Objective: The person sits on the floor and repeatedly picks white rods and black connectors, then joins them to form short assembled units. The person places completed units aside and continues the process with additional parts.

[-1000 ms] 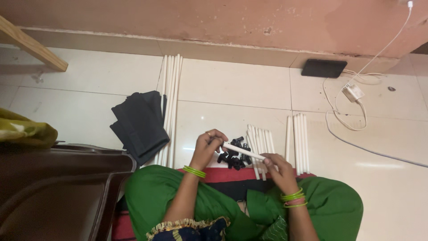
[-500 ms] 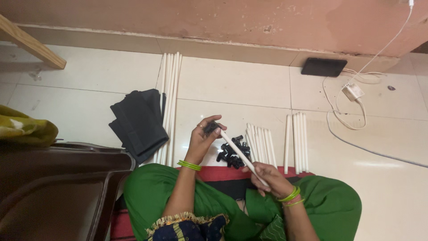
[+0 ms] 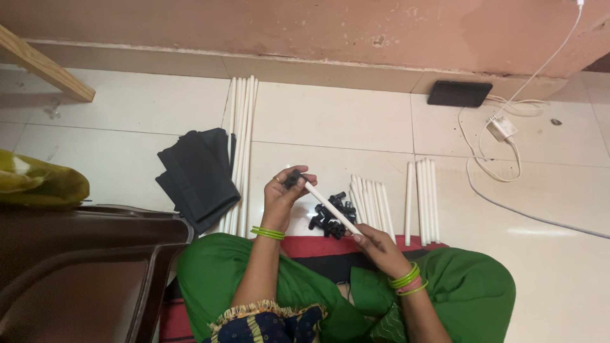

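A: Hands?
B: Left hand (image 3: 283, 194) pinches a small black cap (image 3: 293, 178) against the top end of a white rod (image 3: 330, 208). Right hand (image 3: 378, 249) grips the rod's lower end, rod held tilted above the lap.
A: Step?
B: Looks like fitting the cap onto the rod tip; seated or not, can't tell. Needs the end lined up and a firm push.
A: Around?
B: Pile of black caps (image 3: 332, 216) on the floor (image 3: 330, 121) just beyond, short white rods (image 3: 372, 198) beside it, long rods (image 3: 241, 146) and black cloth (image 3: 197, 174) to the left.
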